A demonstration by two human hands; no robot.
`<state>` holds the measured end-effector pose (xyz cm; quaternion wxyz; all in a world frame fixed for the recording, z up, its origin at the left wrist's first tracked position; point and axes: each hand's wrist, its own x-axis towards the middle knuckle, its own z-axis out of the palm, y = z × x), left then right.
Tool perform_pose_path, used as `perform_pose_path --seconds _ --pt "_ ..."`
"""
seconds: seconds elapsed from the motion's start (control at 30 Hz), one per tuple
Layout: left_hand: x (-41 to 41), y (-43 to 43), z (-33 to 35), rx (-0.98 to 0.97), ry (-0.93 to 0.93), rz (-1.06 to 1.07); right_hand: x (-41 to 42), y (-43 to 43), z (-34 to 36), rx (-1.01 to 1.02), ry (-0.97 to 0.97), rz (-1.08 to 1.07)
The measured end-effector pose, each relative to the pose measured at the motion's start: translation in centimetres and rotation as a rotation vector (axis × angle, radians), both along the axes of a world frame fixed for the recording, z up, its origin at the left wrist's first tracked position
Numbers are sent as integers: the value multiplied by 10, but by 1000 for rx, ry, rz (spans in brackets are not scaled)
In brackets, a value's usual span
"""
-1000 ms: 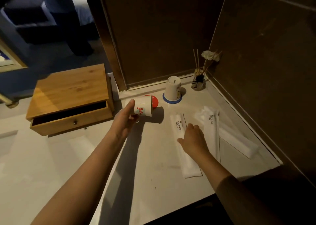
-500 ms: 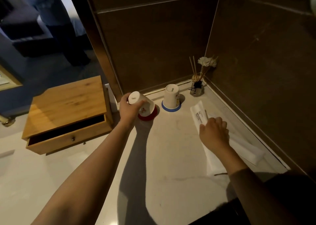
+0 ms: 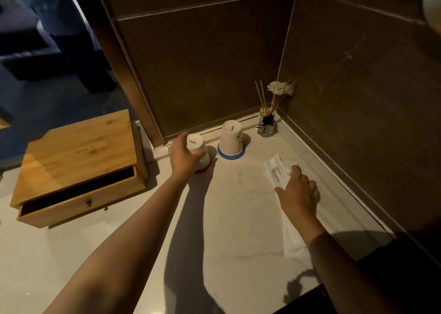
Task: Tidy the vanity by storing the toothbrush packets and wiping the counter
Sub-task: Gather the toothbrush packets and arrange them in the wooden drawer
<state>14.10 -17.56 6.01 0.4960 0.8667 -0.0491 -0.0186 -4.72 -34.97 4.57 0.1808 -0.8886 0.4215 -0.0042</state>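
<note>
My left hand [image 3: 183, 156] grips a white cup with a red rim [image 3: 198, 152], which stands upside down on the pale counter [image 3: 233, 218]. My right hand [image 3: 299, 194] lies flat, fingers spread, on white toothbrush packets [image 3: 274, 170] printed "BRUSHING TEETH" near the right wall. The packets run from under my palm toward the counter's front edge; how many lie there is hidden by my hand. A wooden drawer box [image 3: 78, 168] sits at the left with its drawer partly pulled out.
A second white cup with a blue rim [image 3: 231, 140] stands inverted beside the red-rimmed one. A reed diffuser with a white flower [image 3: 268, 120] occupies the back corner. Dark tiled walls close the back and right sides.
My left hand turned the red-rimmed cup upside down and set it on the counter. My right hand slid the packets right, toward the wall.
</note>
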Motion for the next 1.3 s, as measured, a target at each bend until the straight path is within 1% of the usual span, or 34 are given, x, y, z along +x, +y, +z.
perform_pose_path --seconds 0.27,0.4,0.53,0.67,0.77,0.83,0.87,0.93,0.97,1.0,1.1,1.13,1.2,1.23,1.3 --pt "-1 2 3 -6 -10 3 5 5 8 161 -134 -64" --pt "-1 3 2 17 -40 -2 8 11 18 299 -237 -66" --pt "-1 3 1 24 -12 9 14 20 28 350 -254 -37" --pt "0 6 1 13 41 -31 20 29 37 424 -237 1" --pt "-7 8 8 34 58 33 26 34 49 541 -255 11" --pt "-21 11 15 1 -2 80 30 39 60 668 -301 8" --pt "-31 11 20 -29 -36 79 32 42 66 700 -322 20" --pt "-54 10 32 -112 -37 27 36 47 75 752 -371 46" --pt "-66 8 39 -169 22 -18 38 51 80 767 -393 66" --pt "-76 6 46 -237 118 -74 41 55 85 776 -404 83" --pt "-91 4 60 -476 459 -242 46 67 92 751 -414 155" --pt "-92 5 61 -570 536 -244 46 72 94 736 -421 196" --pt "-93 13 64 -740 661 -153 47 80 92 726 -428 271" --pt "-93 18 63 -782 697 -113 48 84 91 731 -421 299" --pt "-95 31 62 -786 720 -81 50 97 90 730 -399 354"
